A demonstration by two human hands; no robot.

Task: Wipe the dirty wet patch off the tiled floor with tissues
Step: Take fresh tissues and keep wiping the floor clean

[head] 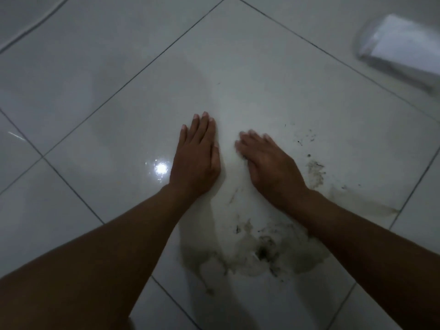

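A dirty wet patch point(259, 253) with grey-black smears and specks spreads over the near part of a white floor tile point(238, 67), running up to the right past my right wrist. My left hand point(196, 158) lies flat on the tile with straight fingers, just left of the patch's upper end. My right hand point(266, 160) rests palm down beside it, fingers spread and slightly blurred, holding nothing. A white tissue pack point(402, 44) in clear wrap lies on the floor at the top right, well away from both hands.
Glossy white tiles with dark grout lines stretch in all directions. A bright light reflection point(161, 168) sits left of my left wrist. A pale cable or edge point(31, 27) crosses the top left corner.
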